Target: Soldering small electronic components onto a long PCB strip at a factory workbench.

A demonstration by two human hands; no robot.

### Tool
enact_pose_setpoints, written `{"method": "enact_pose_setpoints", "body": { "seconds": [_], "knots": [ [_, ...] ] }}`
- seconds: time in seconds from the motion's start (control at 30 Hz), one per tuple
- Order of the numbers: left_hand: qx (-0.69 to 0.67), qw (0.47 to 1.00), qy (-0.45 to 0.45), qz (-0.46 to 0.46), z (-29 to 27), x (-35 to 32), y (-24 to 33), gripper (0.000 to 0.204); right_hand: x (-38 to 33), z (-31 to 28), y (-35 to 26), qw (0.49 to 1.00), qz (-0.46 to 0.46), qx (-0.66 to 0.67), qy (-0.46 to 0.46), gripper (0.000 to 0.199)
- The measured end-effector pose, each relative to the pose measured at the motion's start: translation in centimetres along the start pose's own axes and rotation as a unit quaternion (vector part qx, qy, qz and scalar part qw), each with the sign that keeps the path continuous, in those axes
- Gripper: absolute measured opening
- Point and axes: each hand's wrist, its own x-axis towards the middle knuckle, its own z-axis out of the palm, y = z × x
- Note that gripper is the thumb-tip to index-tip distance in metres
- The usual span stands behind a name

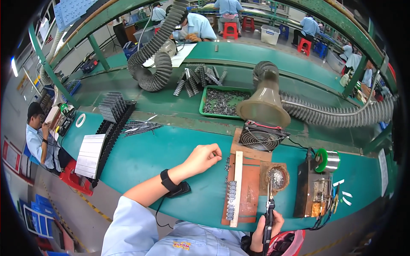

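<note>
Beside the wooden jig (249, 187), the right hand (267, 228) grips a soldering iron (269, 205) upright.

Not much in the way of signage here, honestly. There's a white sheet of paper (89, 155) lying flat on the green bench at the left, just beside a long black rack (112, 137). Another white sheet (178, 54) sits on the far bench in front of a seated worker. A narrow white label (383, 171) is stuck near the bench's right end. Lower left, a red-framed poster (11, 155) (print too small to make out) hangs there. No screens that I can spot.
</note>
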Motion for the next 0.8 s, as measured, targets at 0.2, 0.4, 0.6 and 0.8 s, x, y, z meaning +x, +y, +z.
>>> {"method": "enact_pose_setpoints", "body": {
  "seconds": [0.2,0.4,0.6,0.8],
  "knots": [
    [-0.068,0.994,0.020,0.087,0.0,-3.0,1.1,0.009,-0.4,-0.5,-0.2,0.997,0.052,0.017,-0.046,0.033],
    [-0.162,0.986,-0.021,0.028,0.0,-4.4,1.2,0.012,0.1,0.2,-1.1,0.998,0.000,-0.057,-0.016,0.031],
    [-0.112,0.991,0.000,0.079,0.1,-4.8,1.4,0.011,-0.1,0.2,-1.0,0.997,0.061,-0.046,-0.016,0.035],
    [-0.080,0.991,0.013,0.108,0.1,-5.0,1.8,0.009,-0.5,0.6,-0.6,0.997,0.066,-0.041,-0.011,0.032]
  ]
}}
